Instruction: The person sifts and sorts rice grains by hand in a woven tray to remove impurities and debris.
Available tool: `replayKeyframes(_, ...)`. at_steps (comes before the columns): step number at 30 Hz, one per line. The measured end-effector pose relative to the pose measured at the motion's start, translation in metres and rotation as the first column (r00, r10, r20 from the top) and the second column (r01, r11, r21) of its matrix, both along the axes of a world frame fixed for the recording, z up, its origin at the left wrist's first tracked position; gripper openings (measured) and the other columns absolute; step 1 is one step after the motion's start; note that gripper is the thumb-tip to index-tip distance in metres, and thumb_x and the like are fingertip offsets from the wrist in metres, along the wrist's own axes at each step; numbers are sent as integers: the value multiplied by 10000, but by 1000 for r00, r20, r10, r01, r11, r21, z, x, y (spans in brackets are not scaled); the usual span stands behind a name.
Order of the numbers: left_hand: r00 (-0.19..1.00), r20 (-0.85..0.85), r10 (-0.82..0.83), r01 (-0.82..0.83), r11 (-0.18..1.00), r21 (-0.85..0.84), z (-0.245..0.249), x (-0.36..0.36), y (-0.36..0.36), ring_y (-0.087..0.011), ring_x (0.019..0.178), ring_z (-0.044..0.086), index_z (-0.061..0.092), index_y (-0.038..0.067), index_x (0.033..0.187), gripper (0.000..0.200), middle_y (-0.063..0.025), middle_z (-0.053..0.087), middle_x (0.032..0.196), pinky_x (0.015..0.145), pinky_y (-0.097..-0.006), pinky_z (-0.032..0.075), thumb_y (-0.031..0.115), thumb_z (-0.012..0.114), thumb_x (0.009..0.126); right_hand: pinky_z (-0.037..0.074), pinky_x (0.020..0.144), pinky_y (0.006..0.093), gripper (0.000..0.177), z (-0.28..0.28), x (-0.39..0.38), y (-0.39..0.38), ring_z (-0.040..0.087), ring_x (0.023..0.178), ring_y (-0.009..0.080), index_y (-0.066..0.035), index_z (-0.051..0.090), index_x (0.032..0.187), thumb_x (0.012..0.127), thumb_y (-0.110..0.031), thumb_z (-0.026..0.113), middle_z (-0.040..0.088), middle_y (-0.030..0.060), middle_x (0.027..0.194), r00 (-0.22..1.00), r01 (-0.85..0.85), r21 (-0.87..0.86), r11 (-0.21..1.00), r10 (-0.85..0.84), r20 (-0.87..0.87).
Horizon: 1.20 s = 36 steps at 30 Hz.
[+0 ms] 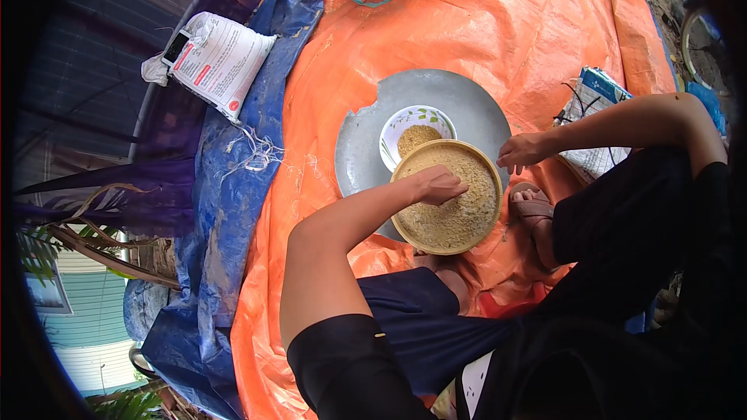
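Basket (450,250): we see a round, shallow one with a tan rim, overlapping the grey tray (482,105) from our view.
Grain (447,225): we see it loose, golden and paler, spread across the basket.

Short black sleeves (350,358), bare forearms (362,214), dark navy trousers (436,307), brown strapped sandal (532,207) on one foot

Bends left arm (331,235) and right arm (638,118) toward each other; holds the left hand (440,185) curled, knuckles up, and the right hand (524,152) apart, loosely bent.
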<state>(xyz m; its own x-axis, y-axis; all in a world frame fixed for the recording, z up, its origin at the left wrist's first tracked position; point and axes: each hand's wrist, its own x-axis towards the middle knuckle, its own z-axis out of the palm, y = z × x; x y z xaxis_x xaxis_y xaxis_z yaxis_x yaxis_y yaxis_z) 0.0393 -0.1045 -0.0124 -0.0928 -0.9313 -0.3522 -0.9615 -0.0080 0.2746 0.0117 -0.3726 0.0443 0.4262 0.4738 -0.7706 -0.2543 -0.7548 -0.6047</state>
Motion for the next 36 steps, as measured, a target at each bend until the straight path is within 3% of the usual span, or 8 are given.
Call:
replayKeyframes(20, 1000, 11, -26, 26, 1000, -4, 2, 1, -1, -354, 706, 649, 497, 25, 987, 191, -160, 621, 753, 597, -440, 512, 117, 529, 822, 516, 785, 389, 539, 4, -1, 2, 642, 944, 267, 9, 584, 1159, 956, -465, 425, 648, 185, 1066, 1000, -2, -4, 1000, 2, -17)
replayKeyframes(23, 1000, 6, -27, 27, 999, -32, -1, 1, 0, -350, 693, 648, 505, 24, 970, 180, -156, 618, 732, 589, -437, 512, 107, 532, 812, 519, 836, 402, 645, 7, -2, 5, 641, 983, 283, 45, 561, 1189, 970, -522, 347, 641, 204, 1108, 997, 59, -30, 998, -60, -50)
replayKeyframes(26, 1000, 15, -25, 25, 999, -47, -1, 1, 0, -350, 690, 649, 513, 27, 955, 158, -155, 619, 724, 585, -432, 512, 96, 527, 813, 498, 915, 427, 759, 16, 0, 8, 609, 1074, 333, 89, 475, 1267, 969, -576, 260, 584, 261, 1203, 957, 188, 4, 982, -183, -226)
replayKeyframes(29, 1000, -7, -31, 30, 997, -69, 9, 1, -4, -354, 669, 653, 516, 21, 920, 137, -160, 621, 691, 579, -432, 522, 110, 513, 816, 466, 970, 449, 809, 12, 0, 11, 560, 1149, 383, 103, 385, 1328, 961, -599, 223, 511, 313, 1275, 758, 528, 75, 846, -429, -491)
replayKeyframes(30, 999, 7, -43, 43, 992, -115, 13, 1, -7, -335, 670, 651, 520, 27, 921, 136, -146, 611, 701, 578, -420, 519, 116, 519, 818, 437, 1006, 459, 840, 11, -1, 9, 518, 1193, 410, 103, 328, 1359, 950, -621, 211, 461, 338, 1312, 750, 534, 111, 838, -409, -520)
replayKeyframes(36, 995, 84, -53, 87, 876, -474, 44, -5, -31, -244, 678, 633, 535, 58, 914, 131, -73, 562, 735, 598, -361, 511, 147, 536, 818, 413, 1034, 432, 911, 6, -11, 3, 512, 1211, 376, 100, 368, 1340, 915, -690, 212, 469, 313, 1317, 648, 620, 49, 783, -475, -595)
